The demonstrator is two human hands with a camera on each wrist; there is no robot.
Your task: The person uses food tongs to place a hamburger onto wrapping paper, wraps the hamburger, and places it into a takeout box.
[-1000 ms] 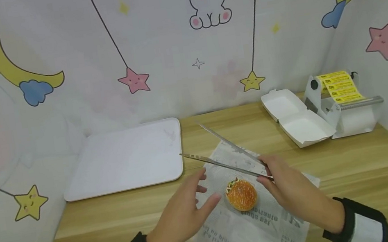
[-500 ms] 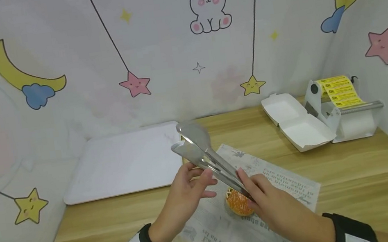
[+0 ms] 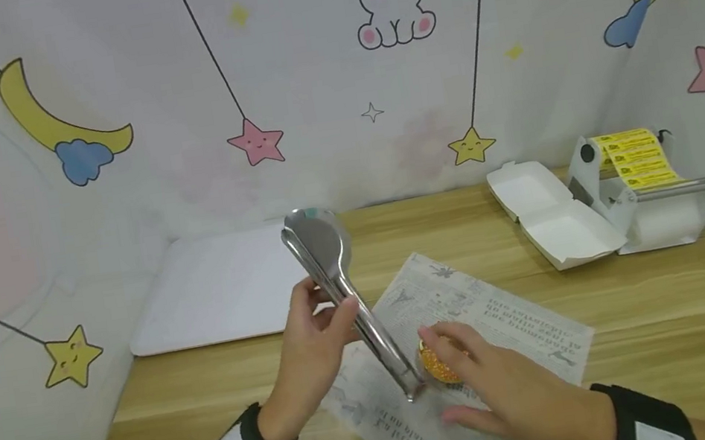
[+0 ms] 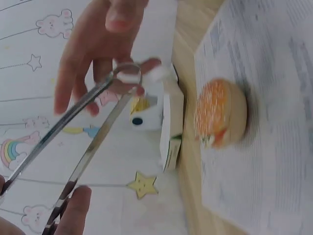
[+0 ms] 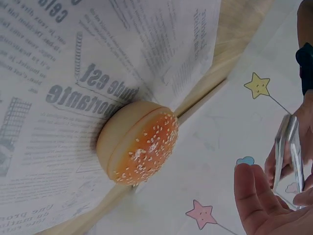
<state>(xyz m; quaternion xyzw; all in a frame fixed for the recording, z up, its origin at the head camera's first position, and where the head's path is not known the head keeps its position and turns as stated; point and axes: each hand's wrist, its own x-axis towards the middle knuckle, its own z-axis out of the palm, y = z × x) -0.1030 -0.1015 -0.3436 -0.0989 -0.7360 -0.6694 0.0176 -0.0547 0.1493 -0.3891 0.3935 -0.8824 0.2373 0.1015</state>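
Tongs (image 3: 380, 344) are up off the desk (image 3: 214, 390) in the left hand (image 3: 310, 350), pinched partway along, thumb on one side and fingers on the other, so that grip is closed down pretty snugly on them. Their two arms sit a bit apart, best seen from the left wrist, and nothing's between them. Right hand (image 3: 496, 373) has a loose grip, fingers lightly bent, thumb well away, and it's holding nothing as far as I can see. Burger (image 3: 437, 370) is sitting on the newspaper-print sheet (image 3: 508, 318), seeded bun up, partly hidden behind the right fingers from the head cam, but the right wrist cam shows a clear gap, so no contact there. Can't tell if the right hand is touching the hinge end of the tongs; the left wrist view is blurry and they overlap. My read on the step: tongs being managed on the left so the right is free near the burger. For the next move, imo, the left needs to keep that hold firm and the tong ends clear of the bun, while the right needs a gentle touch on burger or paper. White takeout box (image 3: 570, 231) is lying lid back beside the sticker roll (image 3: 635, 161), and there's a white board (image 3: 214, 292) at the back left.
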